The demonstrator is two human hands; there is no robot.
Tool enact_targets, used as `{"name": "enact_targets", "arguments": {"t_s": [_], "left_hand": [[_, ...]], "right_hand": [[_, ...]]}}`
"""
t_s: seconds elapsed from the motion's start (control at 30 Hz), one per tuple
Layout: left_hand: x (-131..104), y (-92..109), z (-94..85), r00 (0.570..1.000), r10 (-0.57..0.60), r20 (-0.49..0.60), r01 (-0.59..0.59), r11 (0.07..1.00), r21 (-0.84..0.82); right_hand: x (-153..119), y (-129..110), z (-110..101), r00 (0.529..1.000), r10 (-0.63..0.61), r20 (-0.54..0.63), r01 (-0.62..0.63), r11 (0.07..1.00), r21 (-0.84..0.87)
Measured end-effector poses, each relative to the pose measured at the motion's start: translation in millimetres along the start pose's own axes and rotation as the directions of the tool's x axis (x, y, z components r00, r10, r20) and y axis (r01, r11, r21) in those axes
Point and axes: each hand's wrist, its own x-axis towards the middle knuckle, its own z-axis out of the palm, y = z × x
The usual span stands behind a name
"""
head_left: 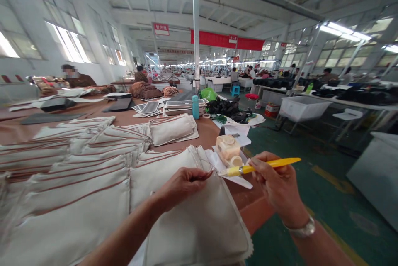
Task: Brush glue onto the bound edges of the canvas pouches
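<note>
A yellow-handled brush (248, 169) is gripped in my right hand (276, 183), its bristle end pointing left at the corner of a grey fabric panel (199, 220). My left hand (185, 183) pinches that panel's upper edge, close to the brush tip. Just behind the brush stands a cloudy plastic bottle (228, 146) with a round cap, on white paper (244, 181). Overlapping grey panels with brown edges (83, 187) are spread to the left of my left hand.
A turquoise bottle (195, 107) stands farther back on the brown table (214, 131), near stacked framed pieces (182, 108) and a black heap (228, 108). A white bin (303, 108) stands at the right over the green floor. A person (77, 77) is at the back left.
</note>
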Motion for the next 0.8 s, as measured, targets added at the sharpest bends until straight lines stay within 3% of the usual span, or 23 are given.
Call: {"name": "enact_targets", "arguments": {"t_s": [0.1, 0.2, 0.27, 0.43, 0.53, 0.6, 0.63, 0.7, 0.8], "left_hand": [[-9, 6, 5.0, 0.998, 0.042, 0.046, -0.044, 0.998, 0.043], [-15, 8, 9.1, 0.997, 0.057, 0.057, -0.061, 0.996, 0.062], [-19, 9, 11.2, 0.996, 0.075, 0.057, -0.08, 0.994, 0.08], [-24, 14, 14.6, 0.986, 0.12, 0.114, -0.14, 0.971, 0.193], [-33, 19, 15.7, 0.978, 0.199, 0.064, -0.209, 0.91, 0.358], [-43, 22, 16.8, 0.945, 0.326, 0.034, -0.29, 0.784, 0.548], [-49, 24, 17.7, 0.914, 0.403, 0.047, -0.332, 0.676, 0.658], [-62, 28, 20.5, 0.832, 0.536, 0.142, -0.389, 0.382, 0.838], [-76, 36, 26.2, 0.708, 0.623, 0.331, -0.416, -0.011, 0.909]], "right_hand": [[-1, -3, 7, 0.998, -0.055, 0.044, 0.06, 0.991, -0.122], [-3, -9, 8, 0.991, -0.131, -0.008, 0.125, 0.961, -0.247], [-7, -15, 7, 0.987, -0.158, -0.032, 0.144, 0.953, -0.266], [-18, -21, 10, 0.975, -0.207, 0.083, 0.222, 0.917, -0.331], [-20, -19, 4, 0.978, -0.209, 0.006, 0.197, 0.915, -0.352], [-20, -21, -5, 0.977, -0.197, -0.078, 0.166, 0.941, -0.296], [-20, -23, -10, 0.976, -0.189, -0.106, 0.157, 0.954, -0.255], [-23, -31, -18, 0.981, -0.157, -0.117, 0.138, 0.979, -0.153], [-33, -46, -22, 0.99, -0.094, -0.102, 0.09, 0.995, -0.045]]}}
